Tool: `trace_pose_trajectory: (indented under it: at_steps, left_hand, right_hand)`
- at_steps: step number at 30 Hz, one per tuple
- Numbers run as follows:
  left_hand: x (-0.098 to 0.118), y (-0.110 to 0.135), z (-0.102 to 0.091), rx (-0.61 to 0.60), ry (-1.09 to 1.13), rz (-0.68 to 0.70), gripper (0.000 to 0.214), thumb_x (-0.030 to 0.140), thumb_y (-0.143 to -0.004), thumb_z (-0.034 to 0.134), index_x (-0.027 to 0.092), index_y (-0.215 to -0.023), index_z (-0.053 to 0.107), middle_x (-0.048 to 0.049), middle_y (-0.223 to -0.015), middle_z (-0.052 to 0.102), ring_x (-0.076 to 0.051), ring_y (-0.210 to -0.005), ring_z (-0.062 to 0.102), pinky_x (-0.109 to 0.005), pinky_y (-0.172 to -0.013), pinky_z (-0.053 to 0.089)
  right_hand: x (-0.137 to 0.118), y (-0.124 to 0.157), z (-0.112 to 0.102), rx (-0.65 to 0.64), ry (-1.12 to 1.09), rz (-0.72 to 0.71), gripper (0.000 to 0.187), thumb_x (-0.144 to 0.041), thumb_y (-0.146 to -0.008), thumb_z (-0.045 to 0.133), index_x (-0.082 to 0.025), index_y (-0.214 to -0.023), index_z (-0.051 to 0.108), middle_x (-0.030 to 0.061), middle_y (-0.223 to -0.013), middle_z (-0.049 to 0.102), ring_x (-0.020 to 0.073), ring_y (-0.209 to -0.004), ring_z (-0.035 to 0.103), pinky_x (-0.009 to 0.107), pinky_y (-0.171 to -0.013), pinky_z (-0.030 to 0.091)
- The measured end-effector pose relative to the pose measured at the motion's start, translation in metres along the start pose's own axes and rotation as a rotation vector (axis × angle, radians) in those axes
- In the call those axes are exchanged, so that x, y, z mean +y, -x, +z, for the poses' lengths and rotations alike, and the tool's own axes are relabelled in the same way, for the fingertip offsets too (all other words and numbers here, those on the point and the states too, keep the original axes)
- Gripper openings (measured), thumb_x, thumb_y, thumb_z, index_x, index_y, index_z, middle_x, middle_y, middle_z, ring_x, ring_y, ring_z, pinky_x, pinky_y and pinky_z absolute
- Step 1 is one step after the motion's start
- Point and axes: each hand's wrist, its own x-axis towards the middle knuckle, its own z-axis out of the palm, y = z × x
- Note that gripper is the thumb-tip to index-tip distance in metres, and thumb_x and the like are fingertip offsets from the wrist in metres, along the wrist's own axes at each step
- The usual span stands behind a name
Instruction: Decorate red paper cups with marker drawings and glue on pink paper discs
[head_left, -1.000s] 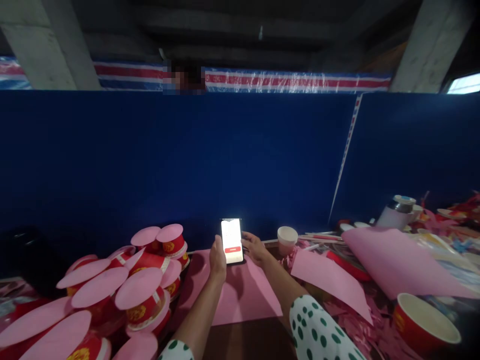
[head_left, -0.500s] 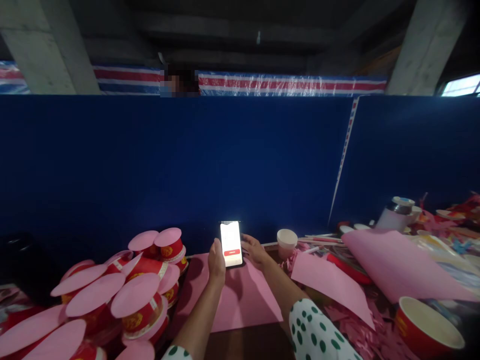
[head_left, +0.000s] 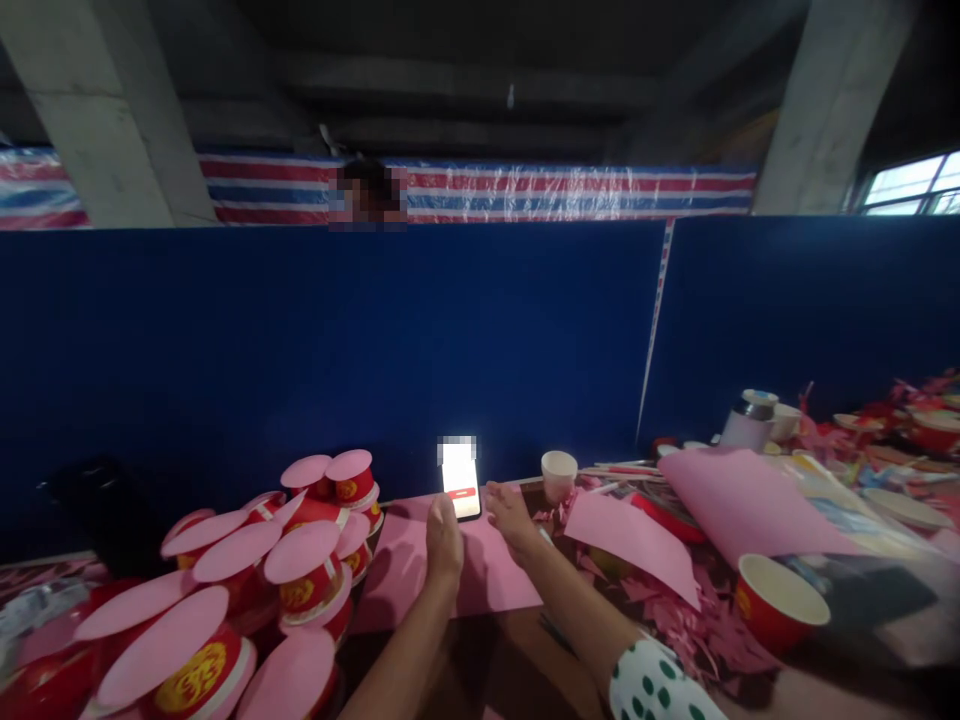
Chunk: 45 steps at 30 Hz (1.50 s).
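A smartphone with a glowing white screen and a red button stands nearly upright in front of the blue partition. My left hand is at its lower left corner, thumb side along the edge; the fingers behind are largely hidden. Just right of the phone, my right hand is apart from it, fingers loosely bent and holding nothing. Under both hands lies a pink paper sheet. On the left, several red cups with gold print are stacked, topped with pink paper discs.
The blue partition rises behind the table. Right of my hands stand a white cup, a red paper bowl and a flask, among pink sheets and shredded paper. A person's head shows beyond the partition.
My right hand has drawn slightly away from the phone's right edge. My left hand sits a little lower on its corner. The view has tilted up and back a bit.
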Motion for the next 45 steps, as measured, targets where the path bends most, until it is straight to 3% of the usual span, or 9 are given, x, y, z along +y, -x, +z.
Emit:
trace_pose_trajectory:
  at_steps: [7, 9, 13, 19, 23, 28, 33, 38, 45]
  left_hand:
    - [0.003, 0.081, -0.045, -0.254, -0.210, 0.019, 0.041, 0.038, -0.070, 0.067, 0.016, -0.104, 0.061, -0.0163, -0.115, 0.062, -0.028, -0.105, 0.059, -0.039, -0.091, 0.044]
    - [0.003, 0.108, -0.063, -0.338, -0.281, 0.040, 0.036, 0.037, -0.070, 0.066, 0.018, -0.100, 0.064, -0.0143, -0.111, 0.064, -0.027, -0.101, 0.060, -0.038, -0.090, 0.044]
    - [0.000, 0.148, -0.090, -0.600, -0.699, 0.277, 0.030, 0.036, -0.080, 0.052, 0.023, -0.104, 0.063, -0.0108, -0.111, 0.063, -0.025, -0.105, 0.057, -0.036, -0.093, 0.042]
    - [-0.015, 0.172, -0.109, -0.603, -1.095, 0.323, 0.055, 0.041, -0.071, 0.061, 0.019, -0.121, 0.057, -0.0145, -0.128, 0.055, -0.033, -0.120, 0.046, -0.046, -0.101, 0.034]
    - [-0.022, 0.176, -0.111, -0.591, -1.185, 0.353, 0.055, 0.040, -0.072, 0.060, 0.018, -0.123, 0.055, -0.0127, -0.129, 0.055, -0.031, -0.120, 0.045, -0.044, -0.102, 0.033]
    - [-0.023, 0.170, -0.105, -0.471, -1.176, 0.451, 0.046, 0.035, -0.081, 0.049, 0.014, -0.121, 0.056, -0.0132, -0.124, 0.059, -0.028, -0.115, 0.051, -0.042, -0.097, 0.038]
    - [-0.008, 0.143, -0.094, -0.345, -1.118, 0.495, 0.039, 0.028, -0.089, 0.034, 0.012, -0.117, 0.056, -0.0144, -0.119, 0.059, -0.025, -0.111, 0.053, -0.039, -0.094, 0.040]
    - [-0.002, 0.118, -0.083, -0.286, -1.070, 0.539, 0.029, 0.024, -0.089, 0.035, 0.016, -0.102, 0.060, -0.0109, -0.102, 0.064, -0.022, -0.098, 0.057, -0.036, -0.087, 0.043]
    - [-0.024, 0.121, -0.084, -0.267, -0.945, 0.584, 0.025, 0.023, -0.088, 0.038, 0.017, -0.096, 0.061, -0.0093, -0.095, 0.064, -0.022, -0.091, 0.060, -0.038, -0.083, 0.045]
  right_hand:
    - [-0.005, 0.091, -0.036, -0.107, 0.223, -0.125, 0.033, -0.033, -0.071, 0.060, -0.019, -0.102, 0.060, 0.0046, -0.081, 0.063, 0.0207, -0.076, 0.057, 0.034, -0.070, 0.045]
    - [0.000, 0.123, -0.050, -0.119, 0.287, -0.169, 0.032, -0.032, -0.072, 0.058, -0.020, -0.102, 0.061, 0.0060, -0.087, 0.064, 0.0229, -0.083, 0.057, 0.035, -0.075, 0.044]
    - [0.017, 0.183, -0.064, -0.175, 0.451, -0.219, 0.031, -0.024, -0.071, 0.055, -0.023, -0.100, 0.064, 0.0071, -0.095, 0.066, 0.0247, -0.088, 0.059, 0.035, -0.081, 0.043]
    - [0.033, 0.233, -0.058, -0.334, 0.969, -0.345, 0.063, -0.031, -0.062, 0.067, -0.024, -0.124, 0.054, 0.0093, -0.125, 0.054, 0.0287, -0.116, 0.044, 0.036, -0.099, 0.031]
    - [0.038, 0.241, -0.053, -0.331, 1.096, -0.349, 0.067, -0.039, -0.064, 0.069, -0.026, -0.128, 0.051, 0.0076, -0.131, 0.050, 0.0294, -0.120, 0.040, 0.037, -0.104, 0.025]
    - [0.032, 0.235, -0.045, -0.276, 1.187, -0.392, 0.057, -0.031, -0.073, 0.061, -0.024, -0.128, 0.049, 0.0072, -0.130, 0.050, 0.0274, -0.117, 0.043, 0.038, -0.100, 0.031]
    - [0.005, 0.202, -0.030, -0.192, 1.232, -0.451, 0.040, -0.017, -0.081, 0.051, -0.018, -0.121, 0.054, 0.0099, -0.124, 0.055, 0.0226, -0.112, 0.049, 0.032, -0.096, 0.034]
    - [-0.012, 0.171, -0.025, -0.105, 1.250, -0.376, 0.033, -0.024, -0.090, 0.038, -0.017, -0.120, 0.051, 0.0112, -0.112, 0.061, 0.0214, -0.102, 0.055, 0.031, -0.083, 0.038]
    - [-0.003, 0.173, -0.026, -0.209, 1.324, -0.269, 0.043, -0.047, -0.066, 0.067, -0.019, -0.099, 0.061, 0.0089, -0.096, 0.063, 0.0246, -0.085, 0.059, 0.030, -0.069, 0.038]
